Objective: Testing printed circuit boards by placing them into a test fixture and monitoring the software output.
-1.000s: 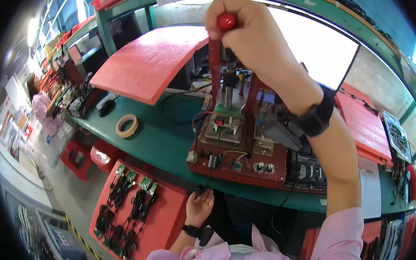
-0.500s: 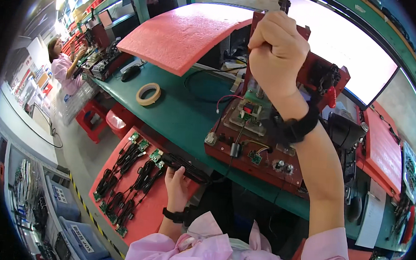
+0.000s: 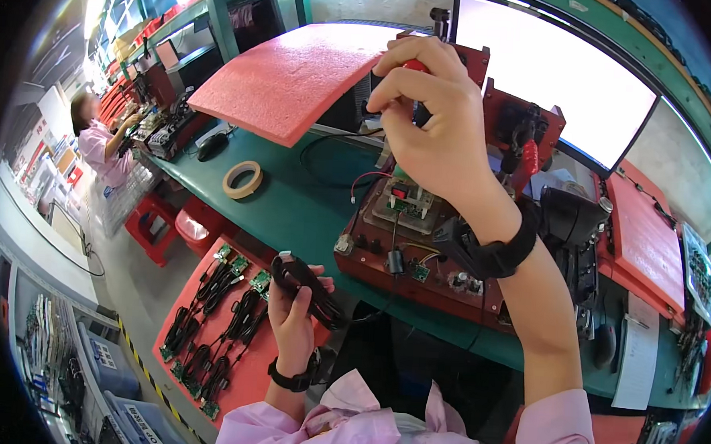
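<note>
My left hand (image 3: 292, 323) is closed around a coiled bundle of black cable (image 3: 327, 305) with a pale connector at its upper end. From the bundle a cable runs to a black cylindrical ferrite core (image 3: 396, 262) at the front of a dark red test fixture (image 3: 353, 264). A small green circuit board (image 3: 405, 200) with a red part sits on the fixture's clear plate. Above it, my right hand (image 3: 433, 113) curls loosely round a red handle (image 3: 416, 66), partly hidden by the fingers. The handle's lower part is hidden behind the hand.
At lower left, a red foam sheet (image 3: 264, 360) bears several cabled boards. A tape roll (image 3: 243, 180) and mouse (image 3: 212, 146) lie on the green bench (image 3: 280, 210). Pink foam (image 3: 291, 78) overhangs the bench; a monitor (image 3: 556, 80) stands behind. A co-worker (image 3: 102, 140) is at far left.
My right hand has loosened from a tight fist and tipped left, so the red handle now shows. My left hand has turned the cable bundle more upright. The view has shifted slightly.
</note>
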A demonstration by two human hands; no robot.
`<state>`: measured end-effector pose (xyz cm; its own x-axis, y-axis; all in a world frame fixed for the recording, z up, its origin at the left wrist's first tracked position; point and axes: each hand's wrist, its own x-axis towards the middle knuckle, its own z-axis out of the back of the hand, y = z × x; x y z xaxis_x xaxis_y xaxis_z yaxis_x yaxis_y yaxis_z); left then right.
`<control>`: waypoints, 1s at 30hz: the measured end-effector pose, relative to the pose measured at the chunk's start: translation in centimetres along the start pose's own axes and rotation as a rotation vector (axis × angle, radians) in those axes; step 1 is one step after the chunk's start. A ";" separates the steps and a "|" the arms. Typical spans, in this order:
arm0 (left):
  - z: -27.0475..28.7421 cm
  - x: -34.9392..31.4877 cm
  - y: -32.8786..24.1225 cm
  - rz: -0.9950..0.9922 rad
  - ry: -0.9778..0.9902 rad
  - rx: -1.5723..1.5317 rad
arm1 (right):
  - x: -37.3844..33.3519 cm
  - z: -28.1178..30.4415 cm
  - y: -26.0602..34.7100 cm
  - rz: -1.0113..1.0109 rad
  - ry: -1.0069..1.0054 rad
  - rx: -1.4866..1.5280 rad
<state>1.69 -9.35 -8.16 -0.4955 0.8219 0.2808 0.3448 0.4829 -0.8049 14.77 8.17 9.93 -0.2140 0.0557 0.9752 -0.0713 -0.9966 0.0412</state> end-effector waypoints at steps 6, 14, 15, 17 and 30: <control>0.0 1.0 0.5 0.213 -0.021 0.036 | -0.1 0.3 0.5 -0.043 0.036 -0.011; 0.4 0.5 1.2 0.392 -0.081 0.057 | -0.1 0.6 0.6 0.011 0.054 -0.093; 0.4 0.3 1.3 0.405 -0.086 0.055 | -0.2 0.5 0.4 0.015 0.051 -0.100; 0.5 0.0 1.5 0.427 -0.089 0.055 | -0.3 0.4 0.3 0.020 0.050 -0.104; -0.2 -0.7 1.7 0.421 -0.067 0.156 | -0.4 0.4 0.1 0.017 0.062 -0.088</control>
<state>2.81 -9.09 -9.58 -0.3901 0.9132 -0.1181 0.4056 0.0553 -0.9124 15.28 7.98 9.61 -0.2753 0.0454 0.9603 -0.1519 -0.9884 0.0032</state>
